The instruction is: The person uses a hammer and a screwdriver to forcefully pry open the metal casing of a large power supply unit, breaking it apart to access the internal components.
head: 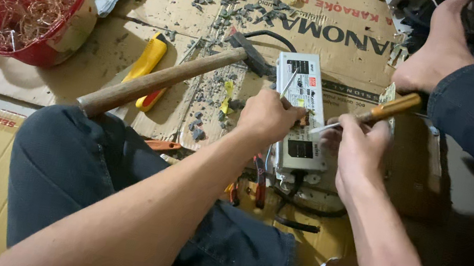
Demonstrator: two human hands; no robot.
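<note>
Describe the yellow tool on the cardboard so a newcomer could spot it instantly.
Start at the red bucket of tangled wire strands at upper left, then move right across the flattened cardboard. The yellow utility knife lies there, just beyond the wooden handle of the hammer. It is the only bright yellow, flat plastic-bodied tool; the hammer beside it is brown wood with a dark head.

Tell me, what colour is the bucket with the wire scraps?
Red; the bucket shows clearly at upper left in the head view.

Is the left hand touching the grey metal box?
Touching. The head view shows the left hand resting on the grey metal box, fingers pressed on its top.
</note>
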